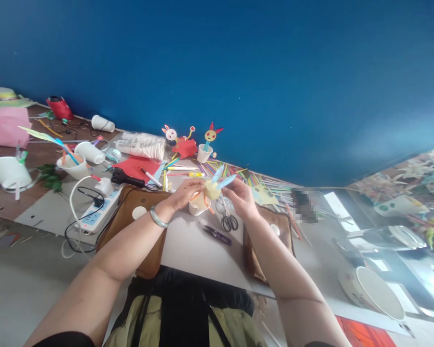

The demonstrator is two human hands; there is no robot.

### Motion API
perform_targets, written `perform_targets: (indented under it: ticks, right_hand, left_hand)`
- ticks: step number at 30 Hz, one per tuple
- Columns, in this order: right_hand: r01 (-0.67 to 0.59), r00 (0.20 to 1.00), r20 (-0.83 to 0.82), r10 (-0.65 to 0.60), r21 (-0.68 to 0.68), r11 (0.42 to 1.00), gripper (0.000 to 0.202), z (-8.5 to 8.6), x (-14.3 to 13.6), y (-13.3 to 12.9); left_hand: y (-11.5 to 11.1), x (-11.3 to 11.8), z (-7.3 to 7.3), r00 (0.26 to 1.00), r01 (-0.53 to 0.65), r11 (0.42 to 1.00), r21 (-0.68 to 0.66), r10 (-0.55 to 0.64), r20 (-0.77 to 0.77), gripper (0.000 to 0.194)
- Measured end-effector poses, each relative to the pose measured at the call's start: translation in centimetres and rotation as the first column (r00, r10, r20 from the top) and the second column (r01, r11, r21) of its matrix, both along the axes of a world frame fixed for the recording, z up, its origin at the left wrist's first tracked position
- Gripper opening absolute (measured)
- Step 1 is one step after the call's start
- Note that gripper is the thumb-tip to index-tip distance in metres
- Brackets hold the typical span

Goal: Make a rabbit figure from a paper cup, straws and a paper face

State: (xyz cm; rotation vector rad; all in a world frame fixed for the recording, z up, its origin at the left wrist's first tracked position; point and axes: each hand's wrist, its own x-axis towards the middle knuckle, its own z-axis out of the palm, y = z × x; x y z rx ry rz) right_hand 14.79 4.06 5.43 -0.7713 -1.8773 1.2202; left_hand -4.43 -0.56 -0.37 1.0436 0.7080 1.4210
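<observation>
Between my hands is a yellow paper figure head [212, 191] with two light-blue paper ears [226, 182] sticking up. My left hand [185, 193], with a bangle on its wrist, is closed on the head's left edge. My right hand [243, 196] is closed at the other side, its fingertips by the right ear. Directly below stands a white paper cup [198, 207] with orange strips at its rim; whether they join the head I cannot tell. Black-handled scissors [229, 222] and dark thread snips [219, 235] lie on the table under my hands.
Brown cushions [132, 226] flank the work spot. A power strip [99, 212] with cables lies at left. Two finished cup puppets [204, 153] stand by the blue wall, near stacked paper cups [141, 145]. Coloured straws lie behind my hands; an enamel basin [371, 291] sits at right.
</observation>
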Motion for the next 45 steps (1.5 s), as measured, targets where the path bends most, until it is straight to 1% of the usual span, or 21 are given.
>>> perform_targets:
  ticks: [2,3,5,6,9,13,15,17,19,22,23,25,27,29,33,38,42,45]
  right_hand:
    - [-0.07,0.997,0.045,0.066,0.112,0.991,0.026,0.5,0.0,0.2]
    - [-0.106,0.993,0.075,0.093,0.179,0.978,0.03,0.7,-0.1,0.3]
    - [-0.182,0.979,0.14,0.147,0.284,0.942,0.032,1.2,-0.3,0.5]
    - [-0.22,0.971,0.163,0.177,0.304,0.927,0.031,1.4,-0.4,0.6]
    - [-0.296,0.952,0.158,0.261,0.282,0.913,0.031,1.5,-0.7,0.9]
    - [-0.351,0.937,0.085,0.34,0.239,0.906,0.037,1.5,-0.8,1.4]
    - [-0.362,0.932,0.066,0.357,0.226,0.904,0.035,1.7,-0.7,1.5]
    - [-0.338,0.941,0.043,0.337,0.204,0.919,0.03,2.1,-0.4,1.6]
    - [-0.289,0.956,-0.001,0.293,0.166,0.943,0.026,2.3,-0.2,1.7]
    - [-0.186,0.979,-0.061,0.194,0.116,0.976,0.025,2.6,0.1,1.7]
    - [-0.146,0.985,-0.071,0.154,0.107,0.983,0.025,2.7,0.1,1.7]
    - [-0.058,0.995,-0.071,0.064,0.078,0.995,0.026,2.8,0.0,1.5]
    - [0.018,0.998,-0.059,-0.017,0.024,1.0,0.029,3.0,-0.2,1.3]
    - [0.058,0.998,-0.029,-0.059,-0.027,0.998,0.033,3.2,-0.4,1.1]
    - [0.079,0.996,0.041,-0.077,-0.043,0.996,0.03,3.6,-0.7,1.2]
    - [0.121,0.986,0.118,-0.115,-0.042,0.992,0.024,4.3,-0.8,1.3]
    - [0.092,0.992,0.091,-0.091,-0.011,0.996,0.023,4.7,-0.9,1.2]
    - [0.079,0.994,0.079,-0.08,0.011,0.997,0.025,4.5,-0.9,1.5]
  left_hand:
    - [0.0,-0.1,-0.1,0.999,0.031,1.0,0.006,-0.031,-0.017,0.02]
    - [0.0,-0.1,-0.2,0.999,0.043,0.999,0.011,-0.043,-0.021,0.018]
    - [0.0,-0.2,-0.3,0.998,0.06,0.998,0.02,-0.06,-0.023,0.016]
    - [-0.1,-0.3,-0.3,0.997,0.069,0.997,0.018,-0.068,-0.029,0.016]
    - [-0.5,-0.5,0.0,0.994,0.09,0.996,-0.001,-0.09,-0.065,0.018]
    - [-1.1,-0.6,0.8,0.989,0.11,0.994,0.027,-0.107,-0.097,0.025]
    - [-1.1,-0.5,0.9,0.989,0.115,0.993,0.039,-0.111,-0.095,0.025]
    - [-0.8,-0.5,0.7,0.994,0.086,0.995,0.042,-0.083,-0.07,0.021]
    - [-0.4,-0.4,0.3,0.997,0.062,0.996,0.058,-0.059,-0.055,0.018]
    - [-0.1,-0.2,-0.1,0.994,0.086,0.992,0.094,-0.079,-0.075,0.02]
    - [-0.2,-0.1,0.0,0.993,0.08,0.991,0.106,-0.071,-0.09,0.021]
    - [-0.4,0.2,0.2,0.991,0.034,0.99,0.136,-0.016,-0.13,0.022]
    - [-0.7,0.7,0.5,0.987,-0.013,0.988,0.156,0.038,-0.158,0.024]
    - [-1.0,1.2,0.6,0.99,-0.027,0.992,0.127,0.044,-0.132,0.026]
    - [-1.1,2.1,0.5,0.998,-0.027,0.999,0.03,0.029,-0.058,0.032]
    - [-1.2,2.3,0.6,0.998,-0.038,0.999,0.015,0.038,-0.049,0.043]
    - [-1.4,2.2,1.0,0.998,-0.036,0.999,0.001,0.036,-0.046,0.044]
    - [-1.6,2.1,1.2,0.995,-0.046,0.999,-0.014,0.045,-0.084,0.045]
